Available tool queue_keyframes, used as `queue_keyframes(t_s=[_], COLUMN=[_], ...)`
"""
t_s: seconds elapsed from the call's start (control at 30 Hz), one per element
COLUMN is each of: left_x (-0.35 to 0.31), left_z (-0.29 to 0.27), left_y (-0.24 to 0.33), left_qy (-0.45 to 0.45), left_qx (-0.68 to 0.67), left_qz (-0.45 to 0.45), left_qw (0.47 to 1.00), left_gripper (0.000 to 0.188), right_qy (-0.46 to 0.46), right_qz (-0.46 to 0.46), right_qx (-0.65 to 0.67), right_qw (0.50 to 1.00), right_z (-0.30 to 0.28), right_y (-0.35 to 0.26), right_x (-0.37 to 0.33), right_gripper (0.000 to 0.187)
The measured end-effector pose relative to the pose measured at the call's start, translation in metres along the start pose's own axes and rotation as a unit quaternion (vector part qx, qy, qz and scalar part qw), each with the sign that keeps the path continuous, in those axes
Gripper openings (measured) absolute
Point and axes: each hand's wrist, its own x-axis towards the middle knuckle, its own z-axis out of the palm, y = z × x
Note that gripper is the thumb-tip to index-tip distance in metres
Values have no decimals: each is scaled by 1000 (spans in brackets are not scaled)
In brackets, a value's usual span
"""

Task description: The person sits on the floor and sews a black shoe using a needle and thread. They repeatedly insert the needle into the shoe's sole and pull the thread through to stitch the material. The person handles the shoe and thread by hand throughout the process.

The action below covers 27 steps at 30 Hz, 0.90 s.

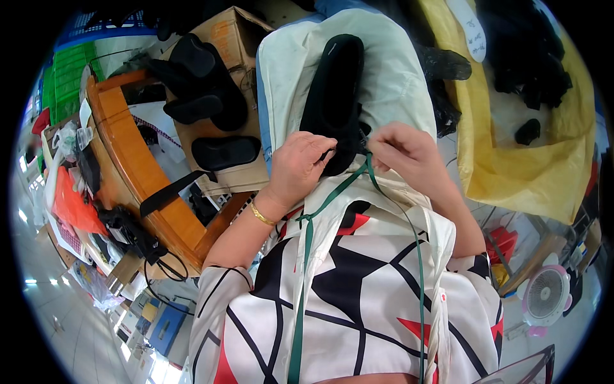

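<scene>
On white cloth (396,70) over my lap lies a black slip-on shoe (332,83), its toe pointing away from me. My left hand (300,163) is closed in a pinch on black material at the near end of the shoe. Just to the right, my right hand (403,150) is closed too, its fingertips by a small dark object at the shoe's near edge. What those fingers hold is too small to make out. A green ribbon (339,190) runs up from my front, knotted partway, to a point beside the right fingertips.
Several black shoes (220,89) rest on cardboard (192,131) at the left, beside a wooden frame (121,134) with a dark strap (173,192). To the right, a yellow bag (492,185) holds black pieces. A round fan (547,294) stands at the lower right.
</scene>
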Motion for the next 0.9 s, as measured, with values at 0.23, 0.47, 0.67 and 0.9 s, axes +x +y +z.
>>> queue_keyframes(t_s=[0.23,0.47,0.67,0.9], left_x=[-7,-10,-9,-9], left_z=[3,7,6,6], left_y=[-5,-9,-8,-6], left_qy=[25,45,46,51], left_qx=[10,0,0,7], left_qz=[53,62,63,53], left_qw=[998,997,997,997], left_gripper=[31,33,31,28], right_qy=[-8,-5,-16,-21], right_qz=[-149,-177,-158,-133], right_qx=[-369,-383,-377,-353], right_qw=[917,907,913,926], right_z=[8,10,10,14], right_y=[41,43,40,38], right_x=[32,33,34,36], right_gripper=[11,11,14,14])
